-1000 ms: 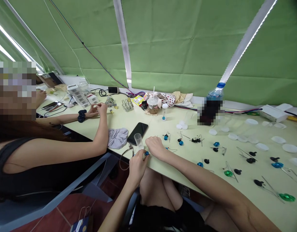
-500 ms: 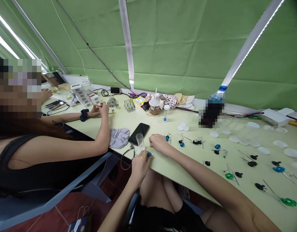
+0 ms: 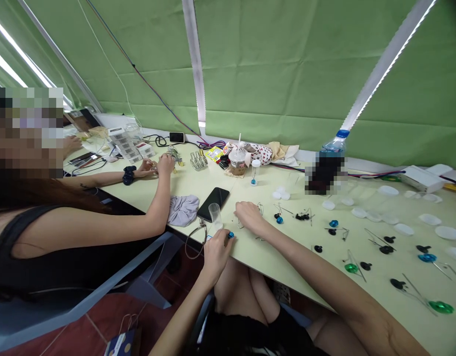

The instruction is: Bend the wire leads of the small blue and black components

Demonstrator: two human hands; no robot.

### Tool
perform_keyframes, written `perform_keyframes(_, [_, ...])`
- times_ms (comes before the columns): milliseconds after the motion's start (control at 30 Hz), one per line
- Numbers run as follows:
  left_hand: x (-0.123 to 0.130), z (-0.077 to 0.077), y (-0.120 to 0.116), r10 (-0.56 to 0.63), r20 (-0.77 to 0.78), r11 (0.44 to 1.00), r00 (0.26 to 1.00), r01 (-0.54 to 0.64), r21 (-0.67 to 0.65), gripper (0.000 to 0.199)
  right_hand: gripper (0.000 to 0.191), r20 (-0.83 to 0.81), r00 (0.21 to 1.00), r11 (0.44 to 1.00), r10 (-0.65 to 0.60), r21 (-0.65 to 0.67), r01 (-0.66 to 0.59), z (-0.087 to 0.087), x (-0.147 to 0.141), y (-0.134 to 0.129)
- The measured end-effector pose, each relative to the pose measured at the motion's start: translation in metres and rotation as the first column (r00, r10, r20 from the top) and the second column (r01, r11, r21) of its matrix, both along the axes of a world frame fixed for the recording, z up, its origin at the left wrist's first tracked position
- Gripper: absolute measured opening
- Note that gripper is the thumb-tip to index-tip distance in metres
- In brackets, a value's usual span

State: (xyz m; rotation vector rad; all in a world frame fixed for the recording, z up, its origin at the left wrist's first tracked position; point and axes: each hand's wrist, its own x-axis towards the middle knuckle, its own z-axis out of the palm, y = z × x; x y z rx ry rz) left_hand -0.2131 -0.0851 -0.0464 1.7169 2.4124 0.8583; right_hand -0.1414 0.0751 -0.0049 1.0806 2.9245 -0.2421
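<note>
My left hand (image 3: 216, 251) is closed around a small blue part (image 3: 230, 235) at the table's front edge. Just behind it stands a clear plastic tube (image 3: 215, 213), slightly tilted. My right hand (image 3: 248, 215) is bent over the table to the right of the tube, near thin metal wires; its fingertips are too small to tell what they hold. Right of it lie a blue piece (image 3: 279, 220) and black pieces (image 3: 303, 216) with bent wires. More sets, with green pieces (image 3: 440, 307), spread to the right.
A black phone (image 3: 214, 203), a grey scrunchie (image 3: 183, 210) and a metal ring (image 3: 192, 249) lie left of my hands. A capped tube (image 3: 255, 173), a drink cup (image 3: 237, 162) and white lids (image 3: 281, 194) are behind. Another person's hands (image 3: 159, 167) work at the left.
My right hand has moved slightly right, over the spot where a blue piece showed. The blue part in my left hand has shifted a little. The other person's hand has moved right.
</note>
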Motion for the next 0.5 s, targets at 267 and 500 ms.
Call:
perform_keyframes(267, [0.0,-0.002,-0.001,0.019,0.146,0.994,0.989,-0.034,0.1,0.016,0.022,-0.088,0.995,0.992,-0.038,-0.123,0.027,0.002,-0.003,-0.004])
perform_keyframes(500, [0.003,0.011,-0.001,-0.048,0.382,0.975,0.923,-0.04,0.221,0.015,0.026,-0.326,0.945,0.906,-0.032,-0.409,-0.11,0.033,0.018,-0.005])
